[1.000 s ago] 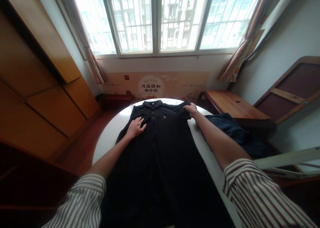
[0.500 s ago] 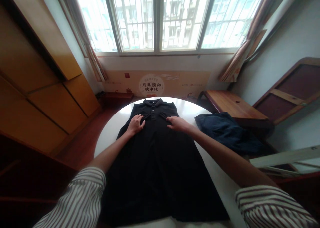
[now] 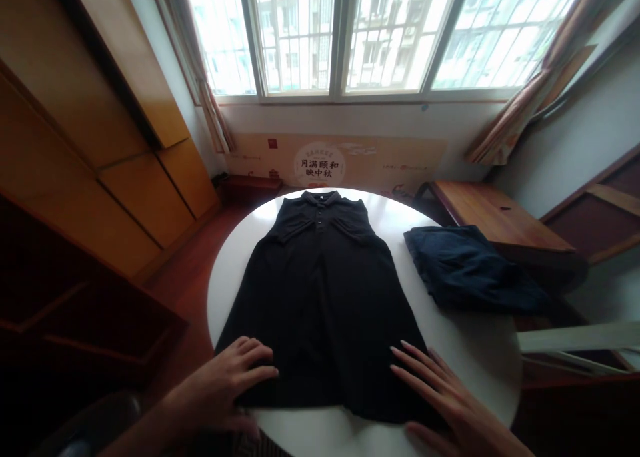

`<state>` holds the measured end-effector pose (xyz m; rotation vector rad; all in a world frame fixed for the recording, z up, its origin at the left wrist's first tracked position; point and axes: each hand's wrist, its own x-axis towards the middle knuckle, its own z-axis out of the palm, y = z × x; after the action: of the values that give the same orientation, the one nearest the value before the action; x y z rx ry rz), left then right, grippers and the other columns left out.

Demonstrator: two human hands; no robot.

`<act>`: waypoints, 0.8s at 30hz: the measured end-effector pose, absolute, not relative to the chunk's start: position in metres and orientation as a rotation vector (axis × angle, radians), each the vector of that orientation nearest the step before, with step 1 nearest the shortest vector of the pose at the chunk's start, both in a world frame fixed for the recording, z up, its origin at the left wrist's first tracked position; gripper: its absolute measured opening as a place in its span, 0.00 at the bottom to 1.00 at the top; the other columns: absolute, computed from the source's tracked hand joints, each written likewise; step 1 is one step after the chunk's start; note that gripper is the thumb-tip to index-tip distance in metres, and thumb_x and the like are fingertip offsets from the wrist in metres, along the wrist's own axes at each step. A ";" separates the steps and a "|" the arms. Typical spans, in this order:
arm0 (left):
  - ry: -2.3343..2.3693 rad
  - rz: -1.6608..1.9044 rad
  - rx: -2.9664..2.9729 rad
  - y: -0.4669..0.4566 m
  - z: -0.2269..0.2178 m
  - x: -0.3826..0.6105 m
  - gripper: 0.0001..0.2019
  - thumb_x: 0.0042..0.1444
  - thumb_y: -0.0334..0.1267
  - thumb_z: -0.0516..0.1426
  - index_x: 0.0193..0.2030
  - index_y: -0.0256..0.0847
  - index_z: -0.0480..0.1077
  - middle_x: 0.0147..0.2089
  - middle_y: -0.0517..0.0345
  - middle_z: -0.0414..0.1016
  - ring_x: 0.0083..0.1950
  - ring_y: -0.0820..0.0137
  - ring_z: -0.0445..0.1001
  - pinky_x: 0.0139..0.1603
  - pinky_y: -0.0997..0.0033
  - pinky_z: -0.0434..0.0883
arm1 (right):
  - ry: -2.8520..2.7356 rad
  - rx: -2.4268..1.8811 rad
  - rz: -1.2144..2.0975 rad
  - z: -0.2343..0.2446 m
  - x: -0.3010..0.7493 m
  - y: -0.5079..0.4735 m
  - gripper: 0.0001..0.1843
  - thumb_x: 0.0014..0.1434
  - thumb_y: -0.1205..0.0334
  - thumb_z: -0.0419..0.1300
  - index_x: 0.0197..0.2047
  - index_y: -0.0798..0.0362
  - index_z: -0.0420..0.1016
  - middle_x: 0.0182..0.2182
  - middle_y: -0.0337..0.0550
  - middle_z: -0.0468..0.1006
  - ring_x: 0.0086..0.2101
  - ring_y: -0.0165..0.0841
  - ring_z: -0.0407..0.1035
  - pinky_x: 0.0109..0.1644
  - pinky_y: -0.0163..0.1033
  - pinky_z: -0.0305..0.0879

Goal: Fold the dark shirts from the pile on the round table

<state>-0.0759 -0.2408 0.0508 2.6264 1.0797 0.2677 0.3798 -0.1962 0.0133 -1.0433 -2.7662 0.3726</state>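
Note:
A black polo shirt point(image 3: 320, 290) lies spread on the round white table point(image 3: 480, 370), its buttoned collar toward the window and its hem toward me. Its sleeves appear folded inward across the chest. Over the hem's left corner is my left hand point(image 3: 237, 377), fingers apart and slightly bent. My right hand point(image 3: 440, 393) is at the right hem corner, fingers spread over the cloth. Neither hand grips anything.
Folded dark blue trousers or similar cloth point(image 3: 470, 270) rest at the table's right edge. Beyond stands a wooden desk point(image 3: 500, 210). Wooden cabinets point(image 3: 140, 197) line the left side, and a window point(image 3: 345, 37) is ahead.
Both hands have drawn back from the shirt's chest to its near hem and spread outward. The head view has shifted, and the shirt stays lying on the table.

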 end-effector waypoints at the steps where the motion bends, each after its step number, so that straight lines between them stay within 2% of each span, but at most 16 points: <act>1: 1.129 0.223 2.654 -0.251 0.046 -0.081 0.31 0.50 0.46 0.68 0.60 0.45 0.68 0.57 0.47 0.72 0.56 0.55 0.70 0.58 0.53 0.70 | -2.754 -1.026 0.304 0.011 0.388 -0.200 0.35 0.63 0.55 0.60 0.72 0.42 0.55 0.68 0.48 0.59 0.66 0.49 0.53 0.65 0.61 0.57; 3: 1.239 0.144 2.674 -0.265 0.038 -0.093 0.30 0.53 0.31 0.63 0.64 0.47 0.65 0.62 0.49 0.70 0.61 0.55 0.67 0.62 0.53 0.69 | -2.739 -0.972 0.219 0.009 0.401 -0.203 0.33 0.63 0.64 0.57 0.70 0.44 0.59 0.67 0.48 0.62 0.64 0.45 0.59 0.63 0.52 0.65; 5: 1.292 0.083 2.651 -0.273 0.034 -0.106 0.35 0.51 0.21 0.56 0.66 0.48 0.64 0.66 0.52 0.66 0.65 0.58 0.66 0.65 0.56 0.67 | -2.731 -0.888 0.201 0.011 0.408 -0.201 0.33 0.61 0.71 0.55 0.69 0.46 0.62 0.65 0.48 0.65 0.62 0.41 0.63 0.61 0.44 0.68; 8: 1.311 0.095 2.583 -0.278 0.040 -0.122 0.39 0.48 0.16 0.50 0.66 0.47 0.63 0.69 0.55 0.63 0.66 0.62 0.65 0.65 0.62 0.68 | -2.671 -0.813 0.225 0.017 0.413 -0.196 0.32 0.60 0.75 0.52 0.66 0.49 0.67 0.61 0.47 0.71 0.58 0.38 0.68 0.60 0.38 0.69; 10: 1.331 0.159 2.533 -0.278 0.048 -0.128 0.35 0.50 0.17 0.49 0.63 0.47 0.66 0.66 0.55 0.68 0.63 0.64 0.68 0.63 0.65 0.69 | -2.598 -0.832 0.231 0.022 0.413 -0.193 0.28 0.61 0.73 0.52 0.63 0.49 0.71 0.58 0.47 0.75 0.55 0.38 0.72 0.58 0.37 0.70; 13: 1.397 0.315 2.428 -0.275 0.058 -0.131 0.23 0.54 0.20 0.47 0.51 0.43 0.73 0.51 0.53 0.77 0.51 0.67 0.75 0.53 0.69 0.73 | -2.489 -0.844 0.193 0.029 0.413 -0.191 0.20 0.62 0.70 0.53 0.53 0.49 0.79 0.48 0.46 0.81 0.47 0.37 0.77 0.52 0.34 0.75; 15: 1.432 0.396 2.345 -0.272 0.062 -0.134 0.17 0.56 0.22 0.46 0.42 0.40 0.73 0.43 0.53 0.77 0.44 0.68 0.75 0.47 0.72 0.73 | -2.483 -0.826 0.167 0.031 0.415 -0.190 0.15 0.61 0.70 0.54 0.44 0.49 0.81 0.40 0.46 0.83 0.42 0.37 0.79 0.46 0.32 0.76; 17: 1.460 0.425 2.267 -0.271 0.065 -0.137 0.13 0.56 0.24 0.47 0.36 0.40 0.71 0.37 0.54 0.75 0.38 0.70 0.74 0.42 0.74 0.71 | -2.508 -0.848 0.140 0.030 0.418 -0.191 0.13 0.60 0.70 0.55 0.39 0.50 0.80 0.37 0.46 0.83 0.40 0.37 0.79 0.43 0.32 0.77; 19: 1.507 0.446 2.196 -0.271 0.069 -0.141 0.11 0.57 0.28 0.48 0.35 0.40 0.71 0.36 0.55 0.74 0.37 0.69 0.73 0.41 0.75 0.71 | -2.513 -0.889 0.096 0.026 0.424 -0.194 0.13 0.58 0.70 0.54 0.40 0.50 0.79 0.38 0.48 0.83 0.40 0.39 0.79 0.45 0.35 0.77; 21: 1.560 0.495 2.133 -0.272 0.073 -0.145 0.10 0.59 0.32 0.50 0.39 0.40 0.74 0.39 0.54 0.76 0.40 0.67 0.74 0.44 0.73 0.71 | -2.462 -0.926 0.023 0.022 0.429 -0.197 0.14 0.58 0.70 0.54 0.43 0.51 0.79 0.41 0.50 0.83 0.42 0.42 0.79 0.47 0.38 0.77; 24: 1.572 0.529 2.031 -0.269 0.077 -0.155 0.11 0.62 0.39 0.52 0.41 0.42 0.76 0.41 0.52 0.78 0.43 0.64 0.75 0.47 0.72 0.71 | -2.392 -0.910 -0.008 0.017 0.435 -0.202 0.23 0.56 0.69 0.56 0.55 0.48 0.74 0.49 0.50 0.80 0.47 0.46 0.77 0.47 0.41 0.78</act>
<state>-0.1546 -0.2690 0.0771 2.0306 1.5717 0.5292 0.4350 -0.2018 0.0174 -0.9101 -2.3917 -0.0080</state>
